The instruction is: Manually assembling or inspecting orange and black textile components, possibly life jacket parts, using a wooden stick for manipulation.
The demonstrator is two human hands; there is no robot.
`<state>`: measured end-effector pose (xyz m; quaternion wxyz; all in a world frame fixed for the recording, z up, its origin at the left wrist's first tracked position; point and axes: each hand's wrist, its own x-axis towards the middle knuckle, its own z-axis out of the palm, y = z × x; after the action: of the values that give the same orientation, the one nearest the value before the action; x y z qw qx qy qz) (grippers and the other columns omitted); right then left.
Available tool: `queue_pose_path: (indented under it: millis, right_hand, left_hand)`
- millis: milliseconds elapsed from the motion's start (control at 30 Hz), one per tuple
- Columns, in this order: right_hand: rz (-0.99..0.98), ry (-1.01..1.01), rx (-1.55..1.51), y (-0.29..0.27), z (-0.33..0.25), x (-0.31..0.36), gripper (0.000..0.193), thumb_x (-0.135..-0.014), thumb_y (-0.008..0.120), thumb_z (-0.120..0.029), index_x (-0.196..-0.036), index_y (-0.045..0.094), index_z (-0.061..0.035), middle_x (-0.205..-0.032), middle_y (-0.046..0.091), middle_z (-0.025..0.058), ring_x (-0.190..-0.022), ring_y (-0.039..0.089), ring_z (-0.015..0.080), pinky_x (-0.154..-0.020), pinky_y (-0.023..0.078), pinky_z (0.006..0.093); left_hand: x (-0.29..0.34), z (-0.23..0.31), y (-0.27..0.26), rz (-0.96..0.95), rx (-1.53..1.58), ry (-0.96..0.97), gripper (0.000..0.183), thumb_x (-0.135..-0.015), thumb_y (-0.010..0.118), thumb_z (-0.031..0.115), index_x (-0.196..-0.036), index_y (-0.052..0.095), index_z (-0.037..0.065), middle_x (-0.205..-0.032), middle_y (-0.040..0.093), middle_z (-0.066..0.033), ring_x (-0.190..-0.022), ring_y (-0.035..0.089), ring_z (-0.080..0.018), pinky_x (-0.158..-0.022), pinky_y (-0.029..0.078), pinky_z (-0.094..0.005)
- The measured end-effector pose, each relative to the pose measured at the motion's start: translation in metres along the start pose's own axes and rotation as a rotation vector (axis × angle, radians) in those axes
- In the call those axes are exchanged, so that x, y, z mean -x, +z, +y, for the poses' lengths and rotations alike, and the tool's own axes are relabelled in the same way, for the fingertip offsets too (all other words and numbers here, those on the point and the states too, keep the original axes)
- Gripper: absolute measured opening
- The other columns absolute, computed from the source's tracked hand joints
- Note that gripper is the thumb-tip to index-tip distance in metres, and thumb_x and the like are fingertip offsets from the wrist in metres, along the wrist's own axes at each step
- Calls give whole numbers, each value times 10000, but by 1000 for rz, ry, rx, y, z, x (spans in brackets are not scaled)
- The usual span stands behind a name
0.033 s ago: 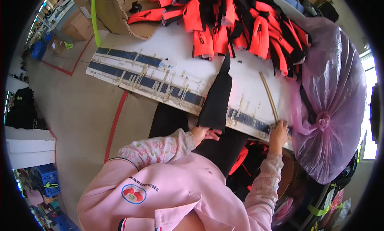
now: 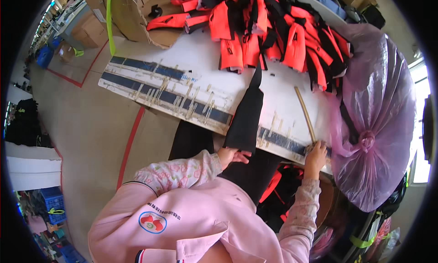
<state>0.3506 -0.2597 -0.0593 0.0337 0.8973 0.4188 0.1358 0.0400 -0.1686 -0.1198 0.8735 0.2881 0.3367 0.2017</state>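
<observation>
Left hand point(image 2: 232, 157) touches tapered black cloth point(image 2: 246, 117), right hand point(image 2: 315, 158) nears a slim straight stick point(image 2: 305, 113) (can't tell if either grip clasps).

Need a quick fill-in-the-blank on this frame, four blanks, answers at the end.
1. The left hand is at the lower end of a cloth piece coloured ____.
2. The near end of the thin stick lies by the ____ hand.
3. The orange-and-black pieces lie toward the ____ side of the white table, not the near one.
4. The tied purple bag is made of see-through ____.

Missing words: black; right; far; plastic.
</observation>
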Motion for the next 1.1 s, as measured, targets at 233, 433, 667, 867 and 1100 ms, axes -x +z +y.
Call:
queue_pose_path:
  millis: [233,433,667,867,1100]
  right_hand:
    - [-66,-89,-134,-11,14,13,182,-792,487,-22,-970,525,-11,-906,531,186,-856,540,329,-738,457,393]
    - [-497,28,-1179,-74,23,118,144,-920,437,-123,-997,525,-39,-639,506,-4,-422,418,47,-355,312,180]
    - [-877,-41,-1035,-118,31,230,164,-843,586,-101,-984,591,-19,-617,498,-1,-545,412,53,-496,362,225]
    - [-1009,124,-1176,-110,7,236,207,-922,472,-189,-970,576,-16,-578,472,6,-502,438,73,-471,374,241]
    - [-1199,254,-1261,-120,-36,189,321,-966,373,-228,-861,577,-3,-495,435,-9,-362,344,57,-351,265,221]
  left_hand:
    - [2,7,7,48,-66,-16,321,-931,434,328,-1062,577,72,-926,630,-106,-691,636,-176,-697,524,-324]
    - [6,7,9,18,-72,-25,289,-917,441,278,-1018,591,54,-893,642,-110,-663,635,-159,-665,518,-294]
    - [3,-1,12,33,-31,81,289,-919,426,240,-1002,599,24,-892,642,-132,-658,629,-163,-660,521,-299]
    - [2,-5,12,-17,-30,69,293,-929,404,224,-1012,596,19,-894,645,-124,-653,627,-172,-643,536,-300]
    - [0,-9,13,77,-62,65,282,-943,395,222,-982,589,22,-828,635,-117,-600,612,-161,-599,531,-285]
